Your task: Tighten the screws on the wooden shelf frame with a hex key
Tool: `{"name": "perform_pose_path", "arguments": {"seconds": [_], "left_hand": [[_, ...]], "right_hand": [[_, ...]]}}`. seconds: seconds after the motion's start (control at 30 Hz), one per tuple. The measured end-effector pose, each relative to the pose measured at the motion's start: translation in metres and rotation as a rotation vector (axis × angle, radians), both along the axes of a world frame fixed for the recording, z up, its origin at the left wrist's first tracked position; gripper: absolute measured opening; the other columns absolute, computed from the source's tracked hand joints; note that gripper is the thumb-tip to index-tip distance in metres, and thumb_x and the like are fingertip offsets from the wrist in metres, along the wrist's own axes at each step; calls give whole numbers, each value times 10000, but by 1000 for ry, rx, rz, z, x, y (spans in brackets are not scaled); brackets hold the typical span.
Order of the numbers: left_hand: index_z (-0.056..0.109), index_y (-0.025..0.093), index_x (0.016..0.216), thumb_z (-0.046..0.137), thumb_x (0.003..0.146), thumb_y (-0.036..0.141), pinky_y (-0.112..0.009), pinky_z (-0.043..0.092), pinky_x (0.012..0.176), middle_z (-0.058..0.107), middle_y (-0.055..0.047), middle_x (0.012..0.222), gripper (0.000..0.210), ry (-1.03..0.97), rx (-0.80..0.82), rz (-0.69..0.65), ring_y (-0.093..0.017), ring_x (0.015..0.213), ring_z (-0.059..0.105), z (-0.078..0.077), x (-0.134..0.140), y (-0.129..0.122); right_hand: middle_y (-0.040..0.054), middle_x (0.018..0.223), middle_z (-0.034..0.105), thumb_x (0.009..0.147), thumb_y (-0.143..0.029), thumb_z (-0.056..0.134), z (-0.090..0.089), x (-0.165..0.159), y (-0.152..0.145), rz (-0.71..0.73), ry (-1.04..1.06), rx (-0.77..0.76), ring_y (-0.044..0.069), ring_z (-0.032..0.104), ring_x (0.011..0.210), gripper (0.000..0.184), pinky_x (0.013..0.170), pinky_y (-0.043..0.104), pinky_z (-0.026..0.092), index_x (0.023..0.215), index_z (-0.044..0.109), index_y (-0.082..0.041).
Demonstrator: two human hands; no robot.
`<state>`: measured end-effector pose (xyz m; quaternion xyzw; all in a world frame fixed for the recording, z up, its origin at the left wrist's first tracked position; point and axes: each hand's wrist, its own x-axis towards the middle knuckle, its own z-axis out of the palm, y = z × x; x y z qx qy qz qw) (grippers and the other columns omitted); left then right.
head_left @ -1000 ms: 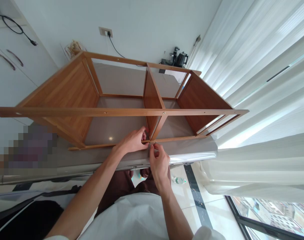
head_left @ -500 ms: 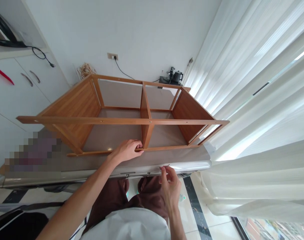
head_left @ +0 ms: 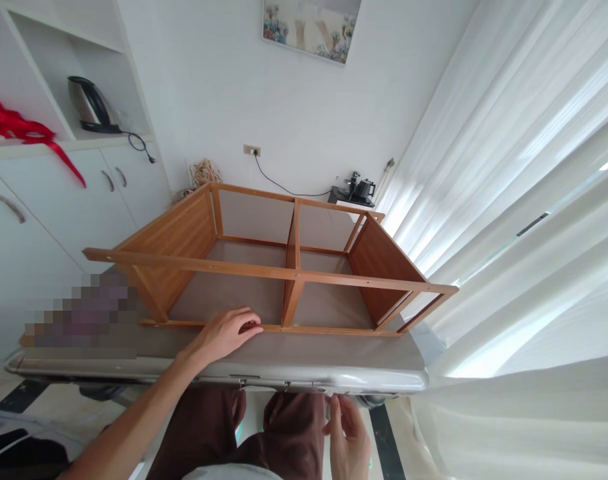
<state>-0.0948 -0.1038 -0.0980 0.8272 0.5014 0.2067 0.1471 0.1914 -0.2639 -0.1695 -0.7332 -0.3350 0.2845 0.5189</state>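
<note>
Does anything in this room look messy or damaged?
A red ribbon trails down over the white cabinet, which looks untidy. No damage shows on the wooden frame; pixelation hides part of the table.

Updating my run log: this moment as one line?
left hand: touching wooden frame; right hand: apart from frame, contents unclear; frame: on table

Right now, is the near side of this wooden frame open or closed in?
Open: through the wooden frame, the tabletop shows on both sides of the middle divider.
</note>
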Motion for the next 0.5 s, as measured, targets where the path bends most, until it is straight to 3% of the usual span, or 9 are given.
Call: {"name": "perform_pose_path", "arguments": {"seconds": [0.23, 0.5], "left_hand": [[701, 262, 905, 563, 949, 479, -303, 451, 772, 707, -8, 918, 260, 24, 99, 70, -193, 903, 634, -10, 0, -5], [722, 260, 911, 561, 956, 476, -310, 467, 804, 726, -19, 929, 273, 23, 125, 103, -201, 934, 638, -5, -2, -6]], "right_hand": [[30, 632, 718, 680, -752, 682, -5, 0, 16, 25, 29, 98, 186, 632, 480, 600, 516, 272, 484, 859, 717, -180], [45, 726, 746, 703, -676, 718, -10, -22, 15, -37, 115, 196, 177, 582, 440, 499, 443, 290, 453, 897, 667, -218]]}}
